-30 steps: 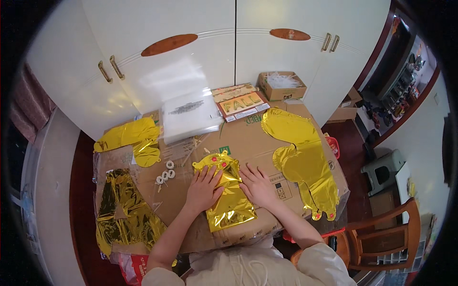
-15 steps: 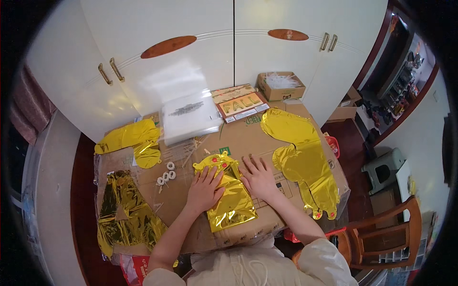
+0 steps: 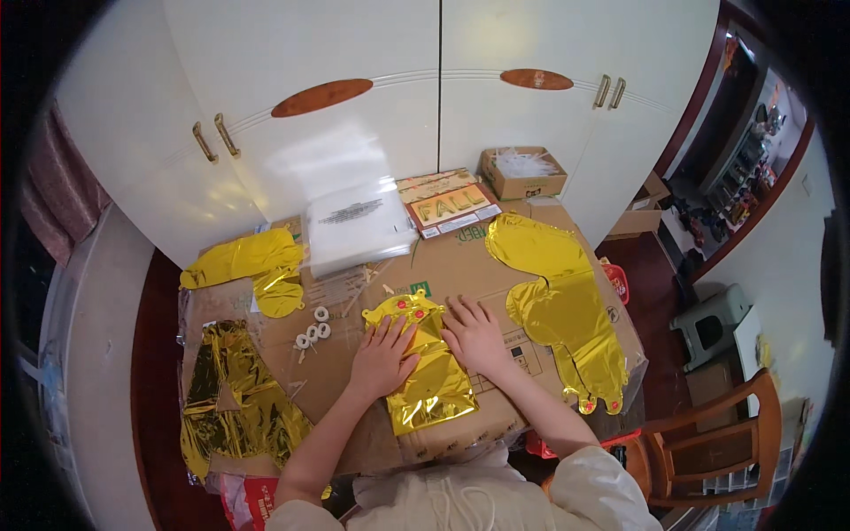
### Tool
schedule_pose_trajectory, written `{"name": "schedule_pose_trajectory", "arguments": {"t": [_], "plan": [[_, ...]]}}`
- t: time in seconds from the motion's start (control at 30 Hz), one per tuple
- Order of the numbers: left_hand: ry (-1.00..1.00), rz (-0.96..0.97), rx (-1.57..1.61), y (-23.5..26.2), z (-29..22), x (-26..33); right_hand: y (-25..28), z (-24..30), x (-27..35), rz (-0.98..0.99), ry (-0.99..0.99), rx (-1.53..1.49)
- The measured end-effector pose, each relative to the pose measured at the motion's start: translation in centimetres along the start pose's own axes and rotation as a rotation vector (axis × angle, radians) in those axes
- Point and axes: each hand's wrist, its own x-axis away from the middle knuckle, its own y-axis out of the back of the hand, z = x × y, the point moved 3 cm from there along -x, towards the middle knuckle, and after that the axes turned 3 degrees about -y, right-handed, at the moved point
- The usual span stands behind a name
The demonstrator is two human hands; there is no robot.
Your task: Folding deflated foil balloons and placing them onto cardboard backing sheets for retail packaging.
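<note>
- head view: our left hand (image 3: 382,358) lies flat, palm down, fingers nearly straight and slightly apart, touching the left edge of a gold foil piece (image 3: 434,380) without grasping it.
- our right hand (image 3: 476,341) is spread just as flat, thumb side against the foil's right edge, its outer side over the cardboard sheet (image 3: 460,270); it, too, rests on its subject rather than holding it.
- the foil piece lies between our two hands and partly beneath them, its tabbed far end near our fingertips, its near edge reaching toward us past the wrists.
- two red dots (image 3: 420,314) mark that far end, one just ahead of our left fingertips, the other between our hands.
- we count three more gold foil shapes: one at the upper left (image 3: 243,258), one crumpled at the lower left (image 3: 266,416), and a long one (image 3: 567,305) at right; whether the last is layered, we cannot tell.
- four white rolls (image 3: 312,333) cluster left of our left hand.
- beyond our hands sit one stack of clear plastic bags (image 3: 354,234), one printed flat package (image 3: 452,211) and one cardboard box (image 3: 531,188) of whitish strips.
</note>
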Motion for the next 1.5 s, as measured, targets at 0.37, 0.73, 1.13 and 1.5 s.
{"name": "schedule_pose_trajectory", "arguments": {"t": [0.37, 0.73, 1.13, 1.5], "plan": [[0.021, -0.028, 0.154, 0.8, 0.1, 0.1, -0.8, 0.2, 0.1, 0.013, -0.014, -0.021], [0.015, -0.054, 0.155, 0.7, 0.3, 0.1, -0.8, -0.2, -0.3, -0.013, -0.053, -0.084], [-0.031, -0.026, 0.080, 0.8, -0.2, 0.1, -1.1, -0.4, -0.4, 0.029, -0.071, -0.106], [-0.028, 0.014, -0.008, 0.3, -0.1, 0.1, -0.9, -2.2, -0.9, 0.076, -0.131, -0.209]]}}
